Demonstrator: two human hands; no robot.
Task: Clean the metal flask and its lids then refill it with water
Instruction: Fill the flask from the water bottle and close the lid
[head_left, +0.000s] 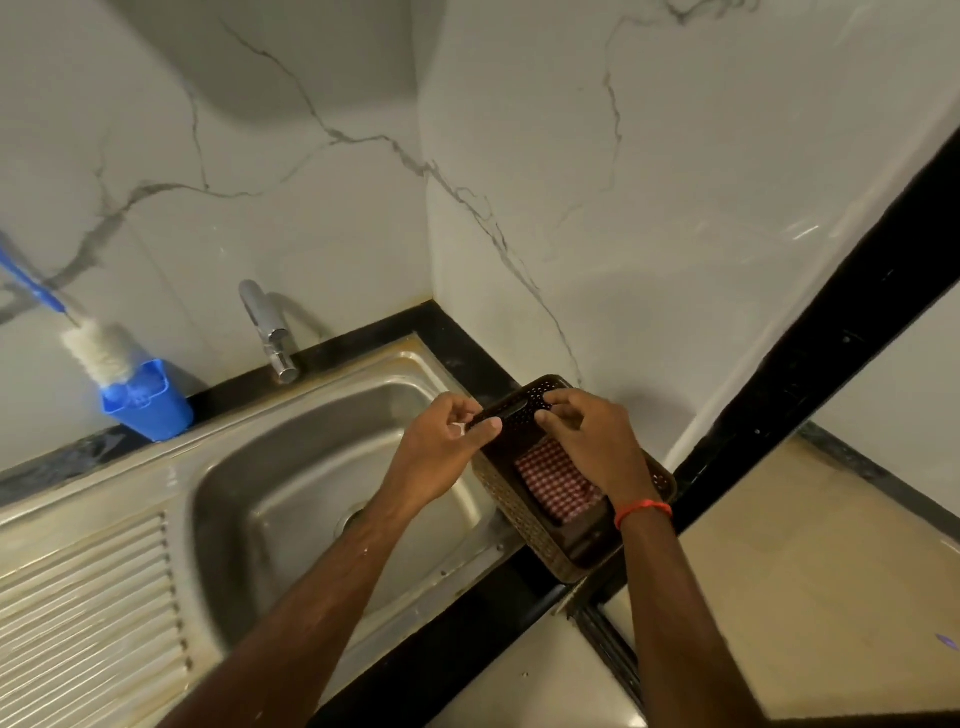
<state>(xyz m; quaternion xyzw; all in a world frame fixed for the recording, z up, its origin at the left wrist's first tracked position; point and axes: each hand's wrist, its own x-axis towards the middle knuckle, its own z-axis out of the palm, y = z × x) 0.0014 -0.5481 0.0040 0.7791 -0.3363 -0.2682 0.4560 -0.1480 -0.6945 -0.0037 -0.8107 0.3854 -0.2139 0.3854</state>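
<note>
No metal flask or lid shows in the head view. My left hand (448, 446) and my right hand (587, 436) meet at the far end of a brown perforated basket (506, 501) that stands on the black counter right of the sink. Both hands have curled fingers and pinch the basket's far end wall near its handle slot. A red-and-white checked cloth (558, 486) lies inside the basket, partly hidden by my right wrist. The steel sink (291, 499) holds nothing visible, and the chrome tap (267, 327) behind it shows no water flowing.
A blue cup (148, 402) at the back left holds a white bottle brush with a blue handle (96, 351). A ribbed draining board (78, 597) lies left of the basin. Marble walls close the corner behind. The black counter edge (810, 374) runs diagonally on the right above a beige floor.
</note>
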